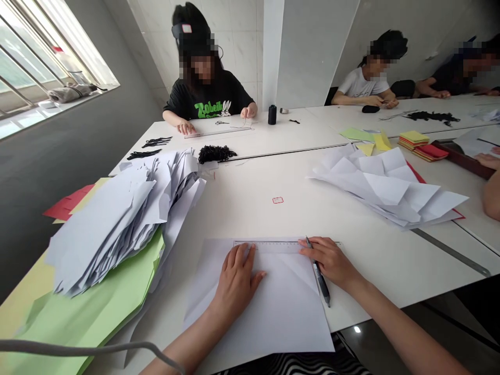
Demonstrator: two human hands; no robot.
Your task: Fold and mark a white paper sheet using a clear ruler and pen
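A sheet of white paper lies in front of me near the table's edge. Across its far edge runs a clear plastic ruler. My left hand rests flat on the paper, fingers stretched out, the fingertips on the ruler's left part. At the ruler's right part, the fingertips of my right hand touch it. A dark pen is held in that hand, tilted, one end by the fingertips and the other pointing back toward me past the paper's right edge.
A tall stack of white sheets over green paper stands left. Folded white papers and a metal ruler lie right. A grey cable crosses the lower left. Across the table, a person works near a black thread spool.
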